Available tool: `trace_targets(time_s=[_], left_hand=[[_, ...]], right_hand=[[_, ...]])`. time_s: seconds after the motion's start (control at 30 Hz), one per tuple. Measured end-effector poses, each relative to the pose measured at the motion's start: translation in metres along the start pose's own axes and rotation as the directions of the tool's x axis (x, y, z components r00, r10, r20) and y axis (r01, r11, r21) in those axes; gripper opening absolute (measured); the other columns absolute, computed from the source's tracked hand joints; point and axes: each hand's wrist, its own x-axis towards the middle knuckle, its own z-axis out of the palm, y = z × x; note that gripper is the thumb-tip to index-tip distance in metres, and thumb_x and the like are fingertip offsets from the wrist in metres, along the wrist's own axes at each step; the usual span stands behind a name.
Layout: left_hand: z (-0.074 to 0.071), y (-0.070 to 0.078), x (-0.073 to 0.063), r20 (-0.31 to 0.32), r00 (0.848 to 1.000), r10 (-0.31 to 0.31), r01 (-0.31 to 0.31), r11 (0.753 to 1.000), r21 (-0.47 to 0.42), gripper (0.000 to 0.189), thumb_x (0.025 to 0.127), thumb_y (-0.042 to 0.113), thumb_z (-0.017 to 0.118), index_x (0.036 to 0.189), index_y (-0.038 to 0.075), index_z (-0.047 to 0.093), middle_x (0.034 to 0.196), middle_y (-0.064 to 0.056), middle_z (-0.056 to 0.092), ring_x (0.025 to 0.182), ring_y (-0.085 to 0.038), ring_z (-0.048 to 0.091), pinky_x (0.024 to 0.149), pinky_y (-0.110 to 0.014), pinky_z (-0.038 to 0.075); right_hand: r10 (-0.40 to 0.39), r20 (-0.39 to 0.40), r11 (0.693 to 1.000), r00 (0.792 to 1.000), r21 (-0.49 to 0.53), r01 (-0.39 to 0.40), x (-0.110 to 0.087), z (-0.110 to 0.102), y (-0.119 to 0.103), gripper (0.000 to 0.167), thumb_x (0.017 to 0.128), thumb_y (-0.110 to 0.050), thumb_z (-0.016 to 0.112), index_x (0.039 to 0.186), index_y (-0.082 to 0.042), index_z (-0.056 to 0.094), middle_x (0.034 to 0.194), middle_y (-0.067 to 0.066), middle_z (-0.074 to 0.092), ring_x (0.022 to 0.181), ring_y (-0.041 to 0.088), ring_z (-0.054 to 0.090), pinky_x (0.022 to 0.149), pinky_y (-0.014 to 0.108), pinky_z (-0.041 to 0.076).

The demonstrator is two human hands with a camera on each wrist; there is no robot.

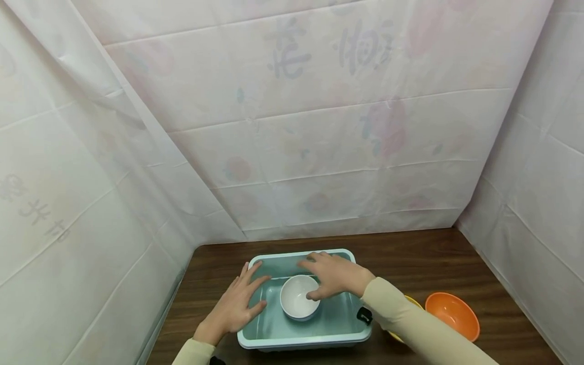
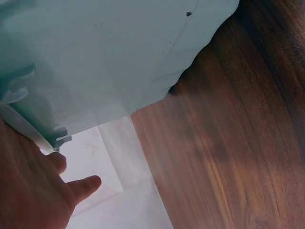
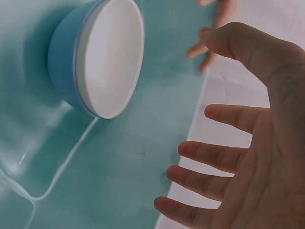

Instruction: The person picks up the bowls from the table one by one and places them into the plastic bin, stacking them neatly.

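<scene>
1. White cloth (image 1: 319, 121), with faint coloured prints, rises behind the tub and on both sides of it.
2. The dark wooden table (image 1: 410, 253) lies under the tub and shows beyond it on either side.
3. The pale teal tub (image 1: 303, 341) (the landmark here) stands on the table, its wide rim facing up.
4. The person's right sleeve (image 1: 433, 334), cream-coloured, crosses in front of the tub's right side and blocks part of what lies there.
5. The left hand (image 1: 234, 306) is spread and grips nothing, at the tub's left rim; whether it touches that rim cannot be told.
6. The right hand (image 1: 337, 274) is also spread and holds nothing, above the tub's inside, its thumb apart from the white bowl.
7. An orange bowl (image 1: 451, 314) sits on the table, right of the tub.
8. The white bowl (image 1: 296, 299) (blue outside) rests upright near the middle of the tub's floor.
9. A yellow item (image 1: 414, 301), mostly hidden by the sleeve, lies between the tub and the orange bowl.
10. A small black device (image 1: 364, 315) shows at the right wrist, over the tub's right rim.
</scene>
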Motion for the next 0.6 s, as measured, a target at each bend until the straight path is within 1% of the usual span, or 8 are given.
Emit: trace_targets(time_s=[0.17, 0.27, 0.4, 0.6], left_hand=[[-0.001, -0.001, 0.0, 0.028, 0.999, -0.019, 0.019, 1.0, 0.001, 0.058, 0.102, 0.051, 0.055, 0.151, 0.021, 0.053, 0.171, -0.013, 0.022, 0.156, -0.051, 0.013, 0.11, -0.078, 0.03], [-0.002, -0.001, 0.0, 0.033, 0.999, -0.021, 0.021, 1.0, 0.004, 0.057, 0.101, 0.05, 0.056, 0.151, 0.022, 0.053, 0.171, -0.012, 0.022, 0.156, -0.05, 0.013, 0.11, -0.078, 0.03], [-0.001, -0.002, 0.0, 0.032, 0.999, -0.019, 0.019, 1.0, 0.002, 0.057, 0.101, 0.048, 0.058, 0.151, 0.022, 0.053, 0.171, -0.013, 0.022, 0.156, -0.051, 0.013, 0.11, -0.079, 0.029], [-0.001, -0.003, 0.001, 0.021, 1.0, -0.013, 0.013, 1.0, -0.005, 0.057, 0.1, 0.047, 0.058, 0.151, 0.021, 0.053, 0.171, -0.013, 0.023, 0.155, -0.051, 0.013, 0.11, -0.079, 0.029]], right_hand=[[-0.007, -0.084, 1.0, 0.996, 0.01, 0.008, -0.012, -0.007, 0.005, 0.075, 0.09, -0.058, 0.07, 0.154, -0.025, 0.048, 0.155, 0.01, 0.048, 0.14, 0.032, 0.05, 0.104, 0.055, 0.051], [0.001, -0.136, 0.999, 0.991, 0.039, 0.005, -0.022, -0.012, 0.008, 0.074, 0.09, -0.057, 0.07, 0.154, -0.025, 0.048, 0.155, 0.011, 0.048, 0.141, 0.032, 0.047, 0.107, 0.06, 0.047], [0.011, -0.197, 0.997, 0.98, 0.081, 0.005, -0.035, -0.017, 0.011, 0.074, 0.091, -0.054, 0.073, 0.154, -0.023, 0.048, 0.155, 0.012, 0.047, 0.146, 0.036, 0.041, 0.109, 0.068, 0.04], [0.032, -0.279, 0.996, 0.96, 0.09, -0.007, -0.051, -0.02, 0.019, 0.074, 0.091, -0.05, 0.074, 0.154, -0.02, 0.049, 0.154, 0.012, 0.048, 0.144, 0.036, 0.043, 0.109, 0.067, 0.041]])
